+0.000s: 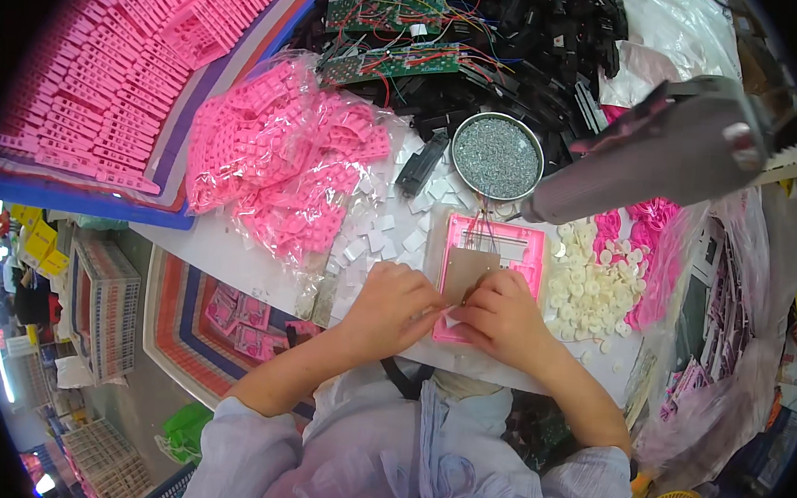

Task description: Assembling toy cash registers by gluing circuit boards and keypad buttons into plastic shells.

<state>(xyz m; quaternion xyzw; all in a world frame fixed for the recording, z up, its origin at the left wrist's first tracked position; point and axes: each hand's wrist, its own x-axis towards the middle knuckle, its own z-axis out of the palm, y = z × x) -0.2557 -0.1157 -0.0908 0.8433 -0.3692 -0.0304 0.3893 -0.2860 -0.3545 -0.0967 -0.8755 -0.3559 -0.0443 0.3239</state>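
A pink plastic casing (537,257) lies in front of me on the white table. A flat brown board (466,271) rests in it, and thin coloured wires run from the board's top edge. My left hand (397,305) is at the casing's lower left, thumb and fingers pinched together. My right hand (506,316) reaches over the casing's lower right, fingers bent, partly covering the board. The fingertips of both hands meet at a small white piece (450,312) near the casing's lower edge. Its exact kind is hidden by the fingers.
A grey power screwdriver (641,159) hangs close above the right side. Beyond the casing stands a round bowl of small screws (497,156). Cream discs (597,284) lie right, bagged pink keypads (286,151) left. Green circuit boards (392,61) lie on black parts behind.
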